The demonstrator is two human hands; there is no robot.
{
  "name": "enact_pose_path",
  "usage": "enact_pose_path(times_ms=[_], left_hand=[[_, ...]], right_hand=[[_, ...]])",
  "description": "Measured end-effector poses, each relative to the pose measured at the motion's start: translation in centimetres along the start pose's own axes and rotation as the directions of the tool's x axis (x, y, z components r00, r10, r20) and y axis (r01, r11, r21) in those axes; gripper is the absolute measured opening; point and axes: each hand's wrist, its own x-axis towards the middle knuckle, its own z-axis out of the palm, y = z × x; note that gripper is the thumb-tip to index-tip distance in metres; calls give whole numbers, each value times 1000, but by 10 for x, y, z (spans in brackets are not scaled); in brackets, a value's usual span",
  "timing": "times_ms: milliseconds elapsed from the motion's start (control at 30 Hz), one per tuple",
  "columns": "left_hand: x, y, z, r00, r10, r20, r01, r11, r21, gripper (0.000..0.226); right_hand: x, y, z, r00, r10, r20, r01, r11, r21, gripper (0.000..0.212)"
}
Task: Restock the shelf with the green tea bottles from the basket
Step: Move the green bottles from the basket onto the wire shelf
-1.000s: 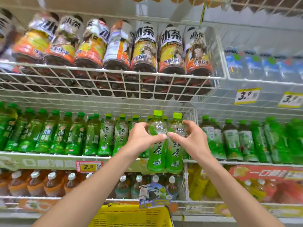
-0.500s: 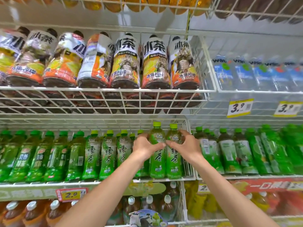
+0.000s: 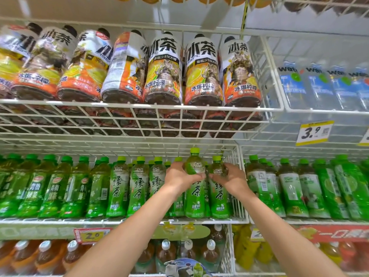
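Two green tea bottles with light green caps stand at the right end of the middle wire shelf (image 3: 207, 220). My left hand (image 3: 179, 176) grips the shoulder of the left green tea bottle (image 3: 194, 194), whose cap rises higher than its neighbours. My right hand (image 3: 232, 179) grips the shoulder of the right green tea bottle (image 3: 219, 198). Both bottle bases are at the shelf's front edge; whether they rest on it I cannot tell. More of the same bottles (image 3: 137, 188) line the shelf to the left. The basket is out of view.
A white wire divider (image 3: 240, 182) bounds the bay on the right, with other green bottles (image 3: 293, 192) beyond. Large iced tea bottles (image 3: 163, 76) lie on the wire rack above. Brown tea bottles (image 3: 165, 254) fill the shelf below. Price tags read 2.0 (image 3: 92, 235) and 3.9 (image 3: 313, 132).
Both hands carried the two bottles up and forward into the shelf bay. The view tilted upward, so the yellow basket dropped out of sight.
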Motion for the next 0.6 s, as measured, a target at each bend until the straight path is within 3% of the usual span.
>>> enact_pose_path(times_ms=[67,200,367,500,600], left_hand=[[2,-3,0,1000,-12,5,12,1000,-20,105],[6,-6,1,1000,-4,15,5,999,-52,90],[9,-12,0,1000,7,9,-6,996,-88,104],[12,-21,-15,999,11,-51,-18,991,-136,108],[11,-28,-36,997,-6,-82,-5,991,-134,87]], right_hand=[[8,0,4,1000,18,23,-17,998,-64,93],[18,0,10,999,45,30,-40,988,-149,92],[25,0,15,999,39,33,-30,974,-224,83],[26,1,15,999,35,38,-24,966,-258,87],[25,1,16,999,34,35,-24,968,-249,87]])
